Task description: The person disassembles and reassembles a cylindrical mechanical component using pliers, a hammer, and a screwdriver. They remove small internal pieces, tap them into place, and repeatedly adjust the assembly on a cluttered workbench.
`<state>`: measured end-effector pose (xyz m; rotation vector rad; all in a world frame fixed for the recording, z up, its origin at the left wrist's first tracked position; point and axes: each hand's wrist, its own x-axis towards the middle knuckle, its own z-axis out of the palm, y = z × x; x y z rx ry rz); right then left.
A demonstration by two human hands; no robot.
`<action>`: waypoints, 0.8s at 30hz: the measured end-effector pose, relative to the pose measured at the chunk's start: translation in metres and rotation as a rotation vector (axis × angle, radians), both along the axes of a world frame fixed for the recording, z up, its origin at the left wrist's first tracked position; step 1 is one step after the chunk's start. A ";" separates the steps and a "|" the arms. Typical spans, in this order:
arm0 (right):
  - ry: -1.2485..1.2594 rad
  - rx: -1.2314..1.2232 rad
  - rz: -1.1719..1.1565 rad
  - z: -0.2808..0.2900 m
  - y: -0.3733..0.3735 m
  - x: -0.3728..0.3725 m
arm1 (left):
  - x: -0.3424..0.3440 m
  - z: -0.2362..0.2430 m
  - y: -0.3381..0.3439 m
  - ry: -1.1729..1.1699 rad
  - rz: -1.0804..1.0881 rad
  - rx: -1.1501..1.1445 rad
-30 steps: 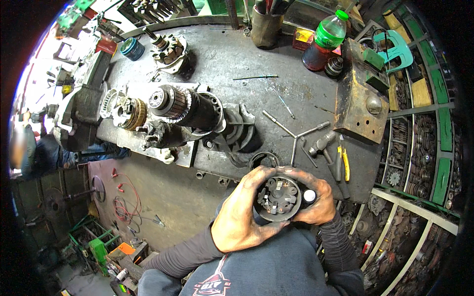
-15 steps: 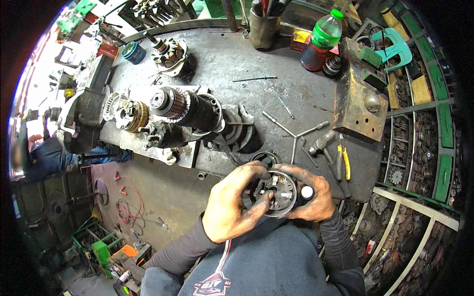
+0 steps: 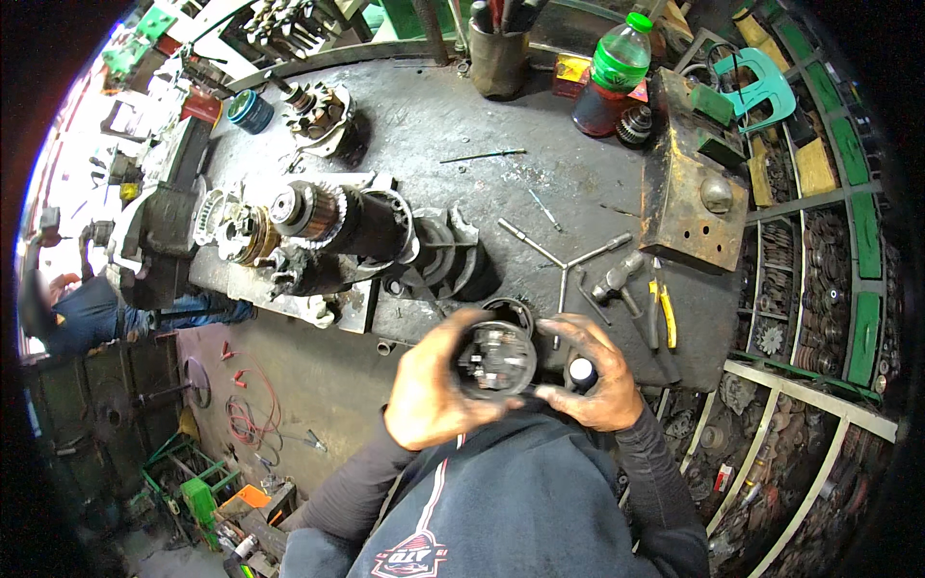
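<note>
My left hand (image 3: 429, 385), slightly smeared by motion, grips a dark round end cap (image 3: 496, 360) by its left side. Its open face is turned up, and small metal parts, apparently brushes, show inside. My right hand (image 3: 602, 385) is a little to the right of the cap, with thumb and fingers curved apart. Within that curve is a dark cylinder with a white top (image 3: 581, 374); whether the hand touches it cannot be made out. Just beyond the cap, at the bench's front edge, a dark metal ring (image 3: 509, 314) shows in part.
On the bench (image 3: 405, 125) are a three-armed wrench (image 3: 564, 264), a hammer (image 3: 617, 279) and yellow-handled pliers (image 3: 667, 316). Motor parts, including an armature (image 3: 306, 212), stand at left. A bottle (image 3: 615, 72) is beside a rusty metal box (image 3: 689, 183) at far right.
My right hand has come off the end cap and its fingers have spread. The left hand has carried the cap leftward. The whole view has shifted slightly.
</note>
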<state>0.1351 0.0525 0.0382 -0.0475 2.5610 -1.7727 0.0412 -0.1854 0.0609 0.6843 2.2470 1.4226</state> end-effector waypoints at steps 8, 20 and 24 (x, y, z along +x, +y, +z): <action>0.027 0.146 -0.349 0.021 0.048 0.017 | 0.008 -0.021 -0.034 0.128 0.218 -0.053; 0.015 -0.134 -0.726 0.047 0.045 0.017 | -0.009 -0.049 0.040 0.178 -0.036 -0.118; 0.289 0.083 -0.580 0.067 0.031 0.009 | -0.013 -0.047 0.039 0.155 -0.096 -0.110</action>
